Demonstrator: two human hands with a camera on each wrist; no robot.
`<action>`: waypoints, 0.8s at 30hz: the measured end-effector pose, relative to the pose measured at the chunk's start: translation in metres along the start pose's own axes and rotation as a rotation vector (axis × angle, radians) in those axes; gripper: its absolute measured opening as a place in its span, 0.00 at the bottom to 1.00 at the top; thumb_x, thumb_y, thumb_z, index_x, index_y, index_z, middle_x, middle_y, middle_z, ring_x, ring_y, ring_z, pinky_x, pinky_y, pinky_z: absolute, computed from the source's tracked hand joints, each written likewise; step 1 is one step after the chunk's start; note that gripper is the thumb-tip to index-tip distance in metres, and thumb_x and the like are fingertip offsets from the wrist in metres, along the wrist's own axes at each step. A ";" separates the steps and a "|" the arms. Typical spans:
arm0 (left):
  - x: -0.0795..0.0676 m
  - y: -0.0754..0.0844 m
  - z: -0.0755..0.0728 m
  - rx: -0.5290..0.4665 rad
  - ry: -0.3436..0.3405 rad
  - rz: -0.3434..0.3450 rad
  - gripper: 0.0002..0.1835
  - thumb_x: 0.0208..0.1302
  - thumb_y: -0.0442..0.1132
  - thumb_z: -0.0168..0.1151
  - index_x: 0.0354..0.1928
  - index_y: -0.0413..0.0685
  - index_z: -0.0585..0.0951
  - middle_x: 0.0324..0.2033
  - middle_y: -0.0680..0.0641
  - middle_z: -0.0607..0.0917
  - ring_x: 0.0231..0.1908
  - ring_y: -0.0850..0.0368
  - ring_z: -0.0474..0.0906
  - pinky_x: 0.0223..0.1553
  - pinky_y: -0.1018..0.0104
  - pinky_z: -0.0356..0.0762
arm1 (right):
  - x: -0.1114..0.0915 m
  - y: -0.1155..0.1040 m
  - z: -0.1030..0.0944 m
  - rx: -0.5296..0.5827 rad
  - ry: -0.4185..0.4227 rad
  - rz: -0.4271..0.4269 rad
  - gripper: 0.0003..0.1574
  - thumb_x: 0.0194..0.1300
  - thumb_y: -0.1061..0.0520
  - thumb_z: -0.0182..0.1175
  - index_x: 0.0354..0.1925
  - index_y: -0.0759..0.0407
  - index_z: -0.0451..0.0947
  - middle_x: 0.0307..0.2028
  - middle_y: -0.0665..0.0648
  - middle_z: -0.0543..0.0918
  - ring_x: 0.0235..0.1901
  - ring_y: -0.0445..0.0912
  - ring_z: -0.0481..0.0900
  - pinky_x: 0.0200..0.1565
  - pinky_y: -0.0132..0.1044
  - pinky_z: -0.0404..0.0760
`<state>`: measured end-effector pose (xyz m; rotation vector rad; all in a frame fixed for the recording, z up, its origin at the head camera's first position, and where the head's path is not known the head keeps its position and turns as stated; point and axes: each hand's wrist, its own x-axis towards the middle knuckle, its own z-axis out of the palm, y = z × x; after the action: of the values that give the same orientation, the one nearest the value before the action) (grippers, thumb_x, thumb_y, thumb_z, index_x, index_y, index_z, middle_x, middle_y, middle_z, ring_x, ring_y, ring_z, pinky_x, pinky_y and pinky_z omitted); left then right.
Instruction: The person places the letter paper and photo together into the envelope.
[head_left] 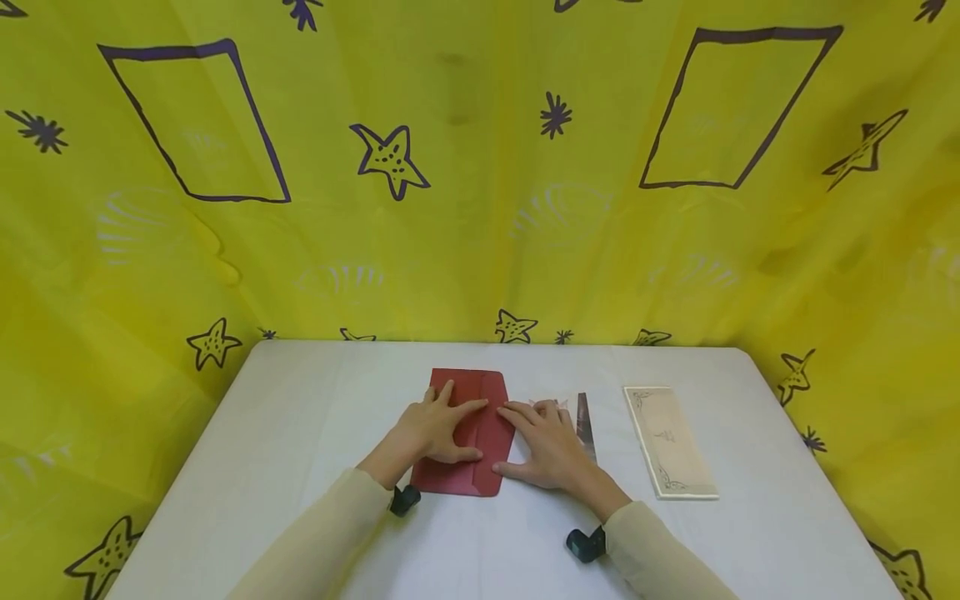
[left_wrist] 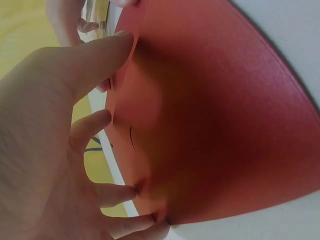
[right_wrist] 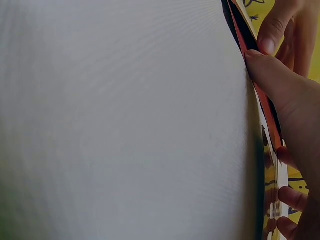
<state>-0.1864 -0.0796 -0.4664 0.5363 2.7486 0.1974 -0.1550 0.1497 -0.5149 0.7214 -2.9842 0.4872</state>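
A red envelope (head_left: pixel 461 385) lies on the white table, its flap (head_left: pixel 491 442) along the right side. My left hand (head_left: pixel 431 429) rests on the envelope with its fingers spread; in the left wrist view thumb and fingertips press on the red paper (left_wrist: pixel 225 100). At the flap's right edge, my right hand (head_left: pixel 551 450) touches the paper with thumb and fingertips. The right wrist view shows the envelope's edge (right_wrist: pixel 270 117) side-on beneath the right thumb. Partly hidden behind the right hand is a flat piece with a dark, picture-like strip (head_left: pixel 585 425).
To the right lies a cream rectangular card or booklet (head_left: pixel 671 442) with ornamented corners. The white table (head_left: pixel 315 417) ends at a yellow curtain (head_left: pixel 450 250) printed with starfish, which hangs behind and at both sides. A dark wrist camera (head_left: pixel 585 545) sits by the right sleeve.
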 end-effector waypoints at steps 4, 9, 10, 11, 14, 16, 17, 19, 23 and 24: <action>0.002 0.002 0.001 0.017 -0.010 -0.012 0.45 0.55 0.69 0.70 0.76 0.76 0.66 0.78 0.35 0.57 0.73 0.26 0.56 0.59 0.38 0.76 | -0.001 -0.001 0.000 0.001 -0.006 -0.001 0.56 0.55 0.23 0.67 0.75 0.43 0.67 0.72 0.49 0.69 0.64 0.56 0.65 0.63 0.59 0.65; 0.003 0.001 0.001 -0.003 0.000 -0.008 0.44 0.55 0.68 0.71 0.74 0.74 0.69 0.77 0.35 0.58 0.73 0.25 0.56 0.61 0.35 0.74 | -0.001 -0.001 -0.001 0.006 -0.001 -0.003 0.56 0.55 0.23 0.68 0.75 0.44 0.68 0.72 0.50 0.70 0.64 0.57 0.65 0.62 0.59 0.65; 0.003 0.000 0.000 -0.007 -0.002 -0.007 0.43 0.55 0.68 0.71 0.74 0.74 0.69 0.77 0.35 0.58 0.73 0.25 0.55 0.61 0.35 0.73 | -0.001 -0.001 -0.001 0.008 -0.001 -0.003 0.56 0.55 0.23 0.68 0.75 0.44 0.68 0.72 0.50 0.70 0.64 0.57 0.65 0.62 0.59 0.65; 0.003 -0.001 0.000 -0.012 0.003 -0.005 0.43 0.55 0.68 0.71 0.73 0.74 0.70 0.77 0.36 0.59 0.73 0.25 0.56 0.61 0.34 0.73 | -0.001 -0.001 -0.001 0.010 0.000 -0.004 0.56 0.55 0.23 0.68 0.75 0.44 0.68 0.72 0.50 0.70 0.64 0.57 0.65 0.62 0.59 0.65; 0.002 -0.003 -0.001 -0.029 0.012 0.006 0.42 0.54 0.68 0.71 0.72 0.74 0.71 0.77 0.36 0.60 0.73 0.26 0.57 0.61 0.34 0.73 | 0.000 -0.001 0.000 0.007 0.005 -0.005 0.57 0.55 0.23 0.67 0.75 0.44 0.67 0.72 0.50 0.69 0.64 0.56 0.65 0.62 0.58 0.65; 0.002 -0.005 -0.003 -0.036 0.017 0.019 0.42 0.54 0.68 0.72 0.72 0.75 0.71 0.77 0.37 0.60 0.73 0.26 0.57 0.60 0.34 0.74 | 0.000 0.000 0.000 -0.002 0.008 -0.007 0.57 0.55 0.22 0.67 0.75 0.43 0.67 0.72 0.49 0.69 0.64 0.56 0.65 0.62 0.58 0.66; 0.001 -0.006 -0.003 -0.041 0.022 0.027 0.42 0.53 0.68 0.73 0.71 0.75 0.71 0.77 0.37 0.61 0.73 0.26 0.57 0.60 0.33 0.74 | 0.000 0.000 0.001 -0.004 0.009 -0.006 0.57 0.55 0.22 0.67 0.75 0.43 0.67 0.72 0.49 0.70 0.64 0.56 0.65 0.62 0.58 0.66; 0.001 -0.008 -0.005 -0.049 0.020 0.044 0.42 0.52 0.67 0.74 0.71 0.75 0.71 0.76 0.37 0.61 0.73 0.25 0.57 0.60 0.32 0.73 | 0.000 0.000 0.001 -0.008 0.009 -0.004 0.57 0.54 0.22 0.67 0.75 0.43 0.67 0.72 0.49 0.70 0.64 0.56 0.65 0.62 0.57 0.66; 0.001 -0.012 -0.008 -0.061 0.025 0.081 0.43 0.50 0.64 0.78 0.69 0.75 0.72 0.76 0.37 0.63 0.72 0.28 0.60 0.59 0.32 0.75 | 0.000 0.000 0.001 0.002 0.008 -0.003 0.57 0.54 0.22 0.67 0.75 0.43 0.67 0.72 0.50 0.70 0.64 0.56 0.65 0.62 0.58 0.66; 0.001 -0.013 -0.008 -0.066 0.026 0.091 0.43 0.49 0.63 0.79 0.69 0.75 0.72 0.75 0.38 0.64 0.71 0.29 0.61 0.58 0.33 0.76 | 0.000 0.000 0.000 0.004 0.008 -0.005 0.57 0.54 0.23 0.67 0.75 0.43 0.67 0.72 0.50 0.70 0.64 0.56 0.65 0.62 0.58 0.66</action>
<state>-0.1943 -0.0920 -0.4617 0.6452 2.7342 0.3185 -0.1545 0.1496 -0.5151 0.7246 -2.9739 0.4956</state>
